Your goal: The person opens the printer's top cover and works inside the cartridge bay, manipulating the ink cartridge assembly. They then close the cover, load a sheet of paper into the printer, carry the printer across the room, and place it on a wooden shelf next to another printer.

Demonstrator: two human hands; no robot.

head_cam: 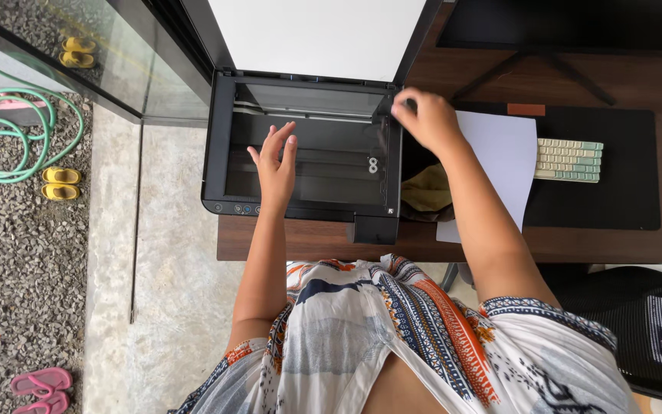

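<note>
Head view: left hand (276, 165) flat on the scanner (304, 146) glass, fingers spread, grip apart, holding nothing. Right hand (425, 119) at the scanner's back right corner, fingers curled onto the edge; can't tell if anything is pinched. Lid (319, 34) raised behind. White paper (503, 149) lies right of scanner on tabletop (308, 239), keyboard (568, 159) further right.

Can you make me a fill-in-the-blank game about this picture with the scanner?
1. The scanner lid is ____.
2. The left hand lies flat on the scanner's ____.
3. The small keyboard sits on a ____ mat.
4. The right hand touches the scanner's back ____ corner.

Missing words: open; glass; black; right
</note>
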